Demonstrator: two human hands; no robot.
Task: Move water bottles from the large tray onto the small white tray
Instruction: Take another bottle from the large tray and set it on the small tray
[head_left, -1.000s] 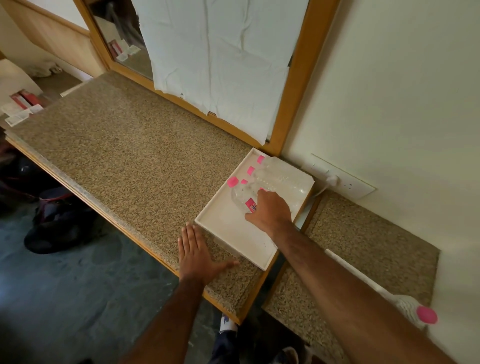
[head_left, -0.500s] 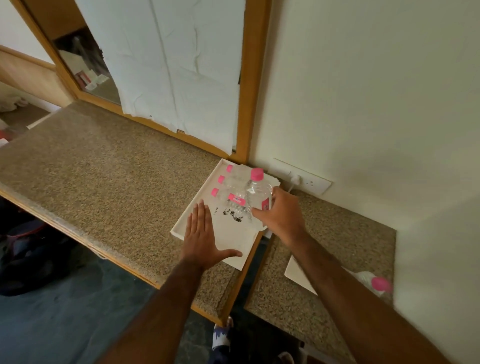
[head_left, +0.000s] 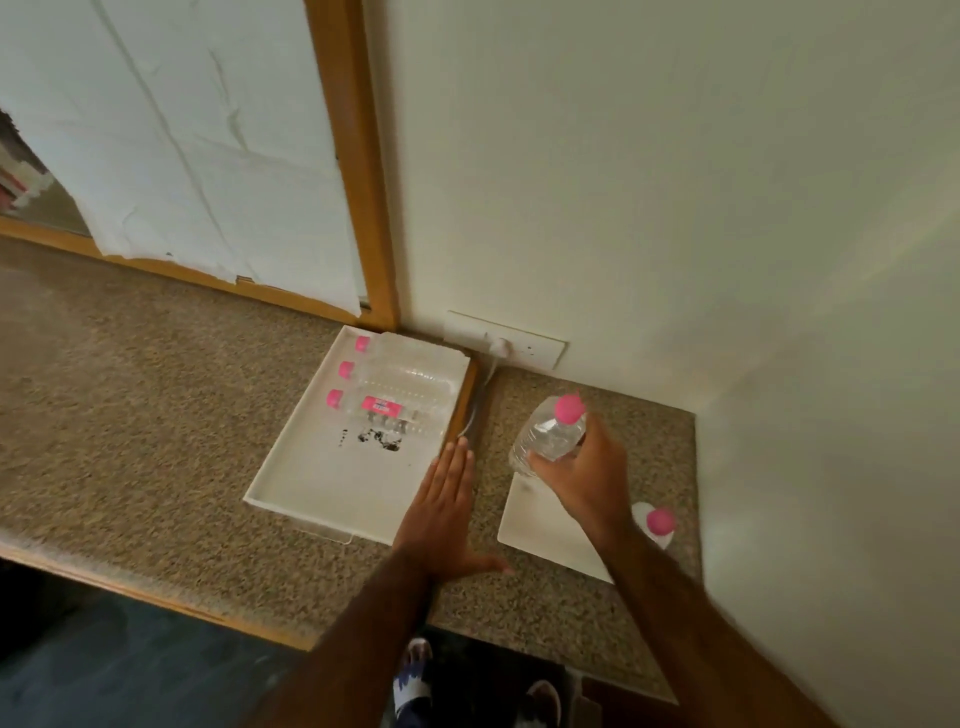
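My right hand (head_left: 582, 475) grips a clear water bottle with a pink cap (head_left: 550, 434), held tilted in the air above the far end of the small white tray (head_left: 540, 525). Another pink-capped bottle (head_left: 657, 525) stands at the tray's right side, partly hidden by my right arm. The large white tray (head_left: 322, 478) lies to the left with three clear bottles (head_left: 395, 387) on their sides at its far end. My left hand (head_left: 441, 514) rests flat and open, fingers spread, on the large tray's near right corner.
Both trays sit on speckled stone counters split by a narrow gap (head_left: 475, 410). A wall socket with a white plug (head_left: 501, 345) is behind the gap. A wooden-framed mirror covered with paper (head_left: 208, 156) stands at the back left. Floor and my feet show below.
My right hand has lifted one bottle off the large tray and carried it right, over the small tray. My left hand slid right along the large tray's near edge. The camera turned right.
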